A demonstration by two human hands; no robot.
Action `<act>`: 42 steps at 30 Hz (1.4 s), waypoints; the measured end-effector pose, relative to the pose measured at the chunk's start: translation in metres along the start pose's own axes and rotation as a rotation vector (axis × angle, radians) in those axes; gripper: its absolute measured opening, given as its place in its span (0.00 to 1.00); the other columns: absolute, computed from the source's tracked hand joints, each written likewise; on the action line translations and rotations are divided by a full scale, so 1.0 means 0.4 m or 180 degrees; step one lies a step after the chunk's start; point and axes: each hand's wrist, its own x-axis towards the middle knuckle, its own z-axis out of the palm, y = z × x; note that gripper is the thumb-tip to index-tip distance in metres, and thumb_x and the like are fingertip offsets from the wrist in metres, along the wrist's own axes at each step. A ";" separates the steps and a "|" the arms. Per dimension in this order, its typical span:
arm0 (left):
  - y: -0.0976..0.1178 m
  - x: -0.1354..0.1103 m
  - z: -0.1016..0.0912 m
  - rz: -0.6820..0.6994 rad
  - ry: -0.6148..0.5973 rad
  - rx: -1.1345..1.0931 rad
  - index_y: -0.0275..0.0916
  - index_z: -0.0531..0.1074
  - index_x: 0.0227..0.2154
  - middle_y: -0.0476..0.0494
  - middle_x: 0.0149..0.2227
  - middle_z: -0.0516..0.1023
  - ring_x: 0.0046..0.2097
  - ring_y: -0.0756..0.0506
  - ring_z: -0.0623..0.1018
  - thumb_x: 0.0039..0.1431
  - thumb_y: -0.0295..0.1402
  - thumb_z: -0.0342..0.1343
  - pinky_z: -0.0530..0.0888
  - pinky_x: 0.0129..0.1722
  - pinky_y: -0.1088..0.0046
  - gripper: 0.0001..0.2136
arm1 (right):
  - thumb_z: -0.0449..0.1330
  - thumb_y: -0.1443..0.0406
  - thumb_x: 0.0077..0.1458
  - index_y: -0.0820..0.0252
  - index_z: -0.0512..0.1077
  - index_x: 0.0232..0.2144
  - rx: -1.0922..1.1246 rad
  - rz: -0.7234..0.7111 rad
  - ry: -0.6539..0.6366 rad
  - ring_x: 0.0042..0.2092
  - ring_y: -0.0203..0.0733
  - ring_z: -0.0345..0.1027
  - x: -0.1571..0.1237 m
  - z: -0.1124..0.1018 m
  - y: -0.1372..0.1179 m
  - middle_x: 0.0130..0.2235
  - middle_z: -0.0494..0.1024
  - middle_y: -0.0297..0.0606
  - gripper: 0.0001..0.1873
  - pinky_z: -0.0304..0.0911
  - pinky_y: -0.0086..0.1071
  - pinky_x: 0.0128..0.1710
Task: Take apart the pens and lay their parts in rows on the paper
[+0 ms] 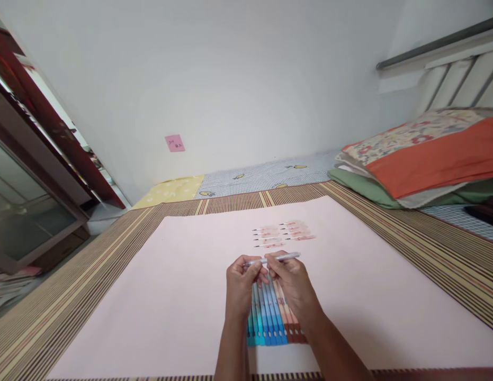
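A slim white pen [288, 256] lies level between my two hands, over the pale pink sheet [170, 296]. My left hand [245, 278] pinches its left end between thumb and fingers. On its middle, my right hand [288, 275] has a thumb-and-finger grip, and the other end sticks out to the right. Below my hands is a row of coloured pens [266, 312], teal and blue on the left and pink-brown on the right, partly covered by my right hand and forearm. Beyond my hands, several thin refills [268, 237] with dark tips lie in two columns on pinkish wrappers.
The sheet rests on a striped mat [99, 296]. At the right is a stack of folded bedding [437, 159] near a radiator [464, 79]. A pink note [175, 143] is stuck on the wall. A door frame [59, 121] stands at the left.
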 end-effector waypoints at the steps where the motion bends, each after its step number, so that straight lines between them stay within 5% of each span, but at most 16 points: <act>1: -0.001 0.000 0.000 -0.0016 -0.0005 -0.0023 0.34 0.77 0.32 0.45 0.24 0.79 0.22 0.50 0.75 0.52 0.41 0.70 0.66 0.22 0.77 0.14 | 0.76 0.49 0.40 0.59 0.73 0.22 -0.0085 -0.0035 0.0049 0.24 0.35 0.60 0.000 -0.001 0.000 0.20 0.66 0.28 0.23 0.58 0.33 0.26; 7: 0.000 -0.001 0.003 -0.0190 -0.0040 -0.0233 0.35 0.76 0.32 0.46 0.23 0.78 0.21 0.52 0.73 0.51 0.42 0.70 0.60 0.20 0.79 0.16 | 0.76 0.49 0.39 0.59 0.76 0.24 -0.0442 -0.0194 0.0130 0.25 0.36 0.61 0.005 -0.015 0.003 0.20 0.69 0.30 0.22 0.58 0.33 0.27; 13: 0.011 -0.001 0.006 0.0012 0.0080 -0.0147 0.36 0.78 0.36 0.44 0.27 0.81 0.27 0.50 0.76 0.49 0.39 0.72 0.69 0.28 0.76 0.15 | 0.74 0.46 0.42 0.60 0.76 0.22 -0.0020 0.0093 0.0025 0.28 0.37 0.63 0.013 -0.026 0.002 0.23 0.72 0.34 0.24 0.62 0.35 0.32; 20: 0.005 -0.004 0.015 0.0128 0.0062 0.0074 0.35 0.77 0.36 0.43 0.28 0.82 0.25 0.48 0.77 0.55 0.43 0.68 0.71 0.27 0.73 0.16 | 0.75 0.45 0.40 0.60 0.73 0.19 -0.0155 0.0052 0.0113 0.26 0.36 0.62 0.018 -0.033 0.004 0.21 0.70 0.33 0.26 0.61 0.34 0.30; 28: -0.020 0.007 0.017 -0.0575 0.0419 -0.0212 0.34 0.72 0.25 0.47 0.17 0.72 0.16 0.52 0.68 0.47 0.59 0.66 0.57 0.17 0.77 0.28 | 0.72 0.47 0.45 0.59 0.78 0.25 -0.0900 -0.0390 0.0253 0.26 0.39 0.65 0.008 -0.027 -0.005 0.21 0.72 0.33 0.21 0.61 0.34 0.28; 31: -0.008 0.003 0.016 -0.0565 0.0352 -0.0385 0.32 0.77 0.33 0.49 0.18 0.72 0.18 0.53 0.68 0.49 0.59 0.65 0.57 0.19 0.78 0.30 | 0.72 0.47 0.45 0.59 0.76 0.23 -0.0720 -0.0296 0.0349 0.26 0.38 0.65 0.019 -0.038 0.015 0.21 0.73 0.34 0.22 0.61 0.34 0.30; 35: 0.003 -0.002 0.020 -0.0325 0.0020 -0.0533 0.36 0.77 0.47 0.50 0.27 0.77 0.24 0.53 0.72 0.46 0.44 0.74 0.66 0.27 0.77 0.27 | 0.75 0.48 0.42 0.61 0.75 0.21 -0.0242 0.0024 0.0345 0.26 0.36 0.63 0.029 -0.050 0.034 0.22 0.71 0.33 0.24 0.60 0.34 0.31; 38: -0.015 0.005 0.015 -0.0398 0.0111 -0.0365 0.35 0.77 0.35 0.49 0.24 0.76 0.21 0.54 0.69 0.47 0.45 0.73 0.63 0.23 0.77 0.20 | 0.76 0.47 0.39 0.61 0.76 0.22 -0.0123 0.0131 0.0304 0.27 0.37 0.63 0.028 -0.050 0.034 0.23 0.72 0.34 0.24 0.60 0.34 0.31; 42: -0.038 0.013 0.003 -0.0760 0.0491 -0.0058 0.35 0.73 0.25 0.50 0.15 0.68 0.16 0.53 0.64 0.53 0.61 0.61 0.53 0.17 0.77 0.28 | 0.75 0.47 0.41 0.62 0.77 0.23 -0.0216 0.0087 0.0257 0.27 0.36 0.63 0.026 -0.045 0.034 0.22 0.72 0.34 0.24 0.61 0.34 0.32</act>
